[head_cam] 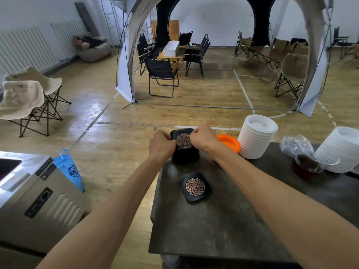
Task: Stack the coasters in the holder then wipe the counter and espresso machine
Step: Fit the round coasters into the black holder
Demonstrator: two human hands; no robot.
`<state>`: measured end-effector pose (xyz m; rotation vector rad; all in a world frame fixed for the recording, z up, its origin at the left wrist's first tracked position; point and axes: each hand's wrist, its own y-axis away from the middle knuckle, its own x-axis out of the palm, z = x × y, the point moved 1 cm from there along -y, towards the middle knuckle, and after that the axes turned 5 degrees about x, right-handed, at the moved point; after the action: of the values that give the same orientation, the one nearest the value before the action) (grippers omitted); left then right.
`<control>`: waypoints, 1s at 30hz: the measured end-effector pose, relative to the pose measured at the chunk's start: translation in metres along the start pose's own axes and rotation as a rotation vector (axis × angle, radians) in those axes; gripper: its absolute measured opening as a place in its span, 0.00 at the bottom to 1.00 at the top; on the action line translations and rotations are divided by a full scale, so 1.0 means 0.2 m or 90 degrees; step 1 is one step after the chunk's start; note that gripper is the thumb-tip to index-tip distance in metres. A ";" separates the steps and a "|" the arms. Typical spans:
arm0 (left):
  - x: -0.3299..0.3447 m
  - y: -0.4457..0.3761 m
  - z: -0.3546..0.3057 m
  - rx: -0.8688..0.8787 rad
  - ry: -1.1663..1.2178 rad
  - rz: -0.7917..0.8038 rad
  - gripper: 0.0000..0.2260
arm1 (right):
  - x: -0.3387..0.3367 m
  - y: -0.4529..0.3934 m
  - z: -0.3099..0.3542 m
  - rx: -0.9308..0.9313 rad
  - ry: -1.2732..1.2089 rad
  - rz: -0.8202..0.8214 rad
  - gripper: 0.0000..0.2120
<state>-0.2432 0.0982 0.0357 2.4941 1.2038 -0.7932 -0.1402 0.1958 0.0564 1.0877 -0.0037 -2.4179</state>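
Both hands, left (161,144) and right (204,137), pinching rounded-square black coaster (184,140) over holder (184,157); dark mottled counter (223,220)

One head cam only, wide-angle, worn by the person, looking fwd and steeply down. Near field: dark mottled stone counter (223,220) fills lower centre-right, both forearms entering from bottom edge. Far field: wood floor, grey arched tent (126,55) and folding chairs across upper frame. Edges bend w/ lens distortion.

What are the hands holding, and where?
Both the left hand and right hand grip one coaster by its opposite side edges, over the holder.
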 end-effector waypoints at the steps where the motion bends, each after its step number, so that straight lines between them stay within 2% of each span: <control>1: 0.01 0.00 0.01 -0.007 0.005 -0.007 0.09 | 0.00 0.00 0.00 0.001 0.010 0.010 0.04; 4: 0.01 0.00 0.01 -0.027 0.012 -0.014 0.09 | 0.01 -0.02 0.02 0.021 0.028 0.041 0.04; 8: 0.01 -0.01 0.03 -0.026 -0.008 0.024 0.09 | 0.07 -0.03 0.00 0.059 0.016 0.095 0.19; 10: 0.01 0.00 0.04 -0.017 -0.025 0.036 0.09 | 0.10 -0.02 -0.01 0.074 0.002 0.105 0.22; 15: 0.00 0.03 0.03 0.002 -0.034 0.046 0.07 | 0.12 0.00 -0.04 0.068 -0.042 0.036 0.15; 19: -0.01 0.04 0.04 0.003 -0.030 0.058 0.09 | 0.11 0.02 -0.07 0.057 -0.059 0.007 0.09; 24: -0.02 0.10 0.05 0.017 -0.028 0.058 0.11 | 0.10 0.10 -0.09 0.038 -0.069 0.018 0.06; 26: -0.02 0.14 0.07 0.025 -0.021 0.057 0.13 | 0.08 0.17 -0.11 0.020 -0.096 0.020 0.11; 28: -0.02 0.18 0.10 0.037 -0.018 0.052 0.17 | 0.06 0.25 -0.15 0.019 -0.170 -0.022 0.14; 30: -0.03 0.21 0.13 0.057 -0.009 0.037 0.17 | 0.07 0.35 -0.24 0.047 -0.218 -0.114 0.11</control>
<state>-0.2227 0.0577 0.0176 2.5778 1.1086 -0.8652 -0.0841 0.1370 0.0283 0.7181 -0.1148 -2.7581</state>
